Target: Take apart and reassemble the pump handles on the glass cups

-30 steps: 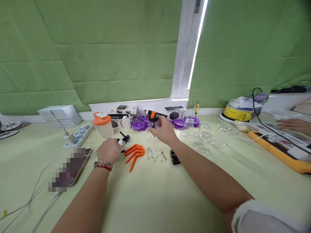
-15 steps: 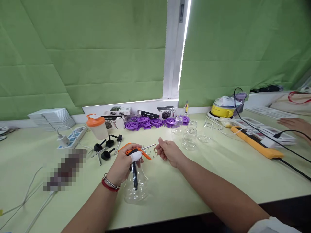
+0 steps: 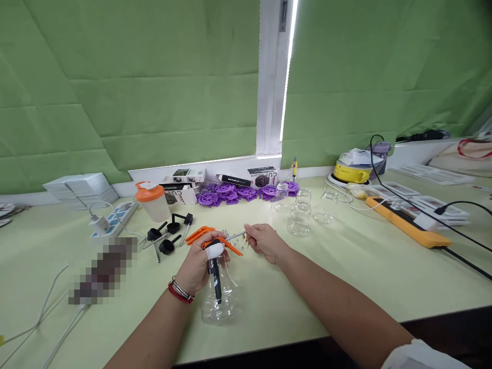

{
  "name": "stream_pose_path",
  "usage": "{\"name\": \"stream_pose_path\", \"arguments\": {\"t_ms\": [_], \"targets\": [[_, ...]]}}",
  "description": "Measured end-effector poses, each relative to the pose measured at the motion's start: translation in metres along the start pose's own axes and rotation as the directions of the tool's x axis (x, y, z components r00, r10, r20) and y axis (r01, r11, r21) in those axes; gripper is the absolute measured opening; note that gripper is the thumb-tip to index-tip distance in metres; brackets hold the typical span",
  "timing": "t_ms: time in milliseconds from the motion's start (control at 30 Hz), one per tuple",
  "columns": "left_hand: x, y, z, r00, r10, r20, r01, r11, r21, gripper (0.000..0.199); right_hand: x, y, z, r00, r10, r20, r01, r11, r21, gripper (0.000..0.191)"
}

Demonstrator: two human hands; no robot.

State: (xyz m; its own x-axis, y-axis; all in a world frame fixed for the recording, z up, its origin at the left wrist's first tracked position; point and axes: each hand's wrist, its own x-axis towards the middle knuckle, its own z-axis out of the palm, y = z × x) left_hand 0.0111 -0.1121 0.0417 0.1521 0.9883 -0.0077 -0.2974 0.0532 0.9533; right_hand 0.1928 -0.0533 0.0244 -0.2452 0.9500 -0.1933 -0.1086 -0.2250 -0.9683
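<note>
My left hand (image 3: 202, 261) is wrapped around the top of a clear cone-shaped bottle (image 3: 219, 307) that has a white collar (image 3: 215, 250), a black handle (image 3: 217, 282) down its side and an orange piece (image 3: 230, 247) on top. At my right hand (image 3: 265, 242), thumb and fingers pinch the end of a thin metal rod (image 3: 236, 236). The rod's other end reaches the bottle's top, where I cannot tell whether it touches. Behind my left hand lie orange parts (image 3: 200, 233). Several small metal pieces (image 3: 237, 243) are scattered between my hands.
Black parts with metal rods (image 3: 167, 245) lie left, near an orange-lidded shaker cup (image 3: 151, 202). Purple wheel-shaped parts (image 3: 226, 192) line the back by boxes (image 3: 180, 193). Clear glass-like vessels (image 3: 300, 220) stand right of centre. An orange power strip (image 3: 411, 225) and cables occupy the right side.
My right hand has taken hold of the thin metal rod's end. The bottle in my left hand has shifted slightly right. Another person's hand at the far right has left the view.
</note>
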Motion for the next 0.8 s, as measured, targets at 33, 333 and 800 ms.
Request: {"name": "stream_pose_path", "arguments": {"t_ms": [33, 333, 800], "targets": [[0.0, 0.0, 0.0, 1.0, -0.004, 0.005, 0.004, 1.0, -0.013, 0.028, 0.001, 0.001, -0.001, 0.999, -0.053, 0.005, 0.053, 0.999, 0.007, 0.037], [0.004, 0.003, -0.007, 0.999, -0.049, 0.01, 0.05, 0.988, -0.146, 0.027, 0.004, 0.004, -0.006, 0.987, -0.158, 0.036, 0.16, 0.985, -0.059, 0.034], [0.01, 0.0, -0.015, 0.995, -0.1, -0.004, 0.098, 0.984, -0.152, 0.028, 0.012, 0.009, -0.004, 0.986, -0.12, 0.113, 0.117, 0.993, 0.029, 0.033]]}}
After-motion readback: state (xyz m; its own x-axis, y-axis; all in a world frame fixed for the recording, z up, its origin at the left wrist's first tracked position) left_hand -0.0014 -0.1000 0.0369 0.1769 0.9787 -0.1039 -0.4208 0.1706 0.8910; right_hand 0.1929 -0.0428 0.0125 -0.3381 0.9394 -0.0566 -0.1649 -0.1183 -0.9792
